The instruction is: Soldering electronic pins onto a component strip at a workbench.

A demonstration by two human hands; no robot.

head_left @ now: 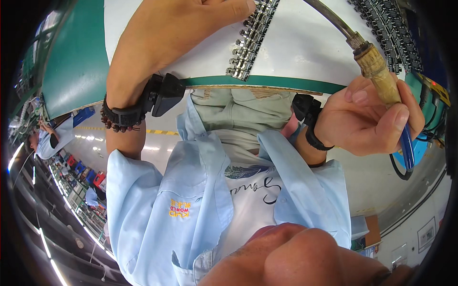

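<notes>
My right hand (374,119) is wrapped round a soldering iron (379,74) with a worn tan grip and a blue handle; its metal barrel runs up out of the top edge. My left hand (183,24) lies over the white sheet (305,52), its thumb tip against a strip of silver metal connectors (250,43). The fingers of that hand look bent in, but the top edge cuts most of them off, so anything between them is hidden. The strip slants toward the table's near edge. The iron's hot end is out of view.
Dark rows of similar connectors (389,33) lie at the right of the sheet. A green mat (78,57) covers the table. Beyond the right edge are a yellow-edged box (434,88) with a red light, and black cables (429,121). Another person (52,140) sits far left.
</notes>
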